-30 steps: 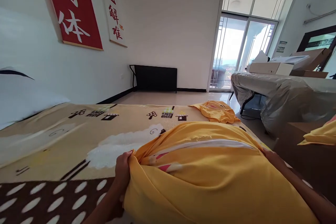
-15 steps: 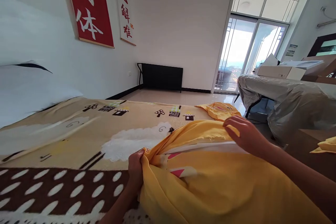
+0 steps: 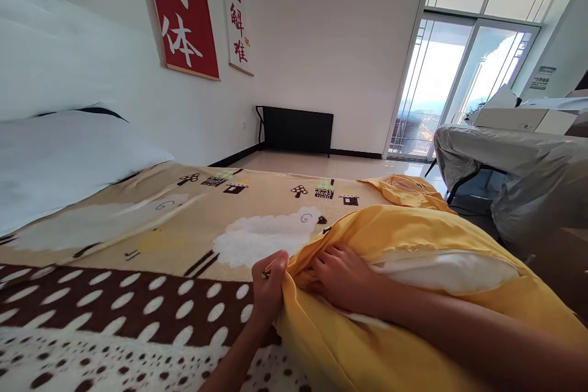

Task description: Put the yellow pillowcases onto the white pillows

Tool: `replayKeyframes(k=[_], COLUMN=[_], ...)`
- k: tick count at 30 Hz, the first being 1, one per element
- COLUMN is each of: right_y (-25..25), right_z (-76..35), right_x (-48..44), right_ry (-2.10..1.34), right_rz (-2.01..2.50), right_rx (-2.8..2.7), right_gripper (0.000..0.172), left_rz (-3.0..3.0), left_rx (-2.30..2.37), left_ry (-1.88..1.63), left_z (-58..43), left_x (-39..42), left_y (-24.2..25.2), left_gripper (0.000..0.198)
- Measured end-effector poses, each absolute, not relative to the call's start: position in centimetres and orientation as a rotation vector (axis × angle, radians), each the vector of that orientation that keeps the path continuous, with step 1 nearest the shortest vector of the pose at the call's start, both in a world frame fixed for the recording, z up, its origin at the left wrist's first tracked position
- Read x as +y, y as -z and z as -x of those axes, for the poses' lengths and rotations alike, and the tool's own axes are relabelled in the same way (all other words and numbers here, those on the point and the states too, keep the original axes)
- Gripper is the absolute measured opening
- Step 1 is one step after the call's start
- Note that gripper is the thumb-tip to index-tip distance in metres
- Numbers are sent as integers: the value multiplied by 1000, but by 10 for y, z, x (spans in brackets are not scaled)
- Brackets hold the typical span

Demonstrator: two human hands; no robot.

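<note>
On the blanket [image 3: 257,205] I see the yellow cover [image 3: 390,223], left hand [image 3: 269,282] pinching its edge; whether the right hand [image 3: 344,278] grips, I can't tell. A slipping pinch could let cloth bunch.

Yellow cover [image 3: 404,226]: smooth cloth, matt, softly creased.
The white insert [image 3: 459,272] in its opening appears to be smooth, matt fabric; the blanket [image 3: 193,233] is plush, with a napped surface. Wrinkled, glossy, translucent plastic forms the sheeting [image 3: 514,153]; the floor [image 3: 312,162] is polished and reflective; the black panel [image 3: 297,130] reads matt.
</note>
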State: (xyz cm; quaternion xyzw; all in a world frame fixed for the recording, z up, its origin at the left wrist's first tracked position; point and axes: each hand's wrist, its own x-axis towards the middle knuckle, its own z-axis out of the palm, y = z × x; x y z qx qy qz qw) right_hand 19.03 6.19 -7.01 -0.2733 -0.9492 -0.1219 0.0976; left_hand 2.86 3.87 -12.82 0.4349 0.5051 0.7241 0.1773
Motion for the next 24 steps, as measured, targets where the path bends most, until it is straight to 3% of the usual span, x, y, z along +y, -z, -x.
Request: replayKeyframes(k=[4, 11, 18, 24], right_y=[74, 71, 46, 41], right_z=[-198, -206, -236, -258], right_x=[52, 48, 52, 66], right_ry=[333, 177, 12, -52], right_rz=[825, 839, 872, 799], right_rx=[-2840, -2781, -2505, -2328], right_gripper=[14, 5, 16, 12], left_rz=[-1263, -1396, -1312, -1431], left_rx=[1394, 1390, 1535, 1622], left_ry=[-1961, -1936, -1887, -1750], left_z=[-29, -18, -13, -9], left_x=[33, 29, 40, 54], left_y=[121, 113, 125, 133], left_gripper=[41, 39, 36, 36])
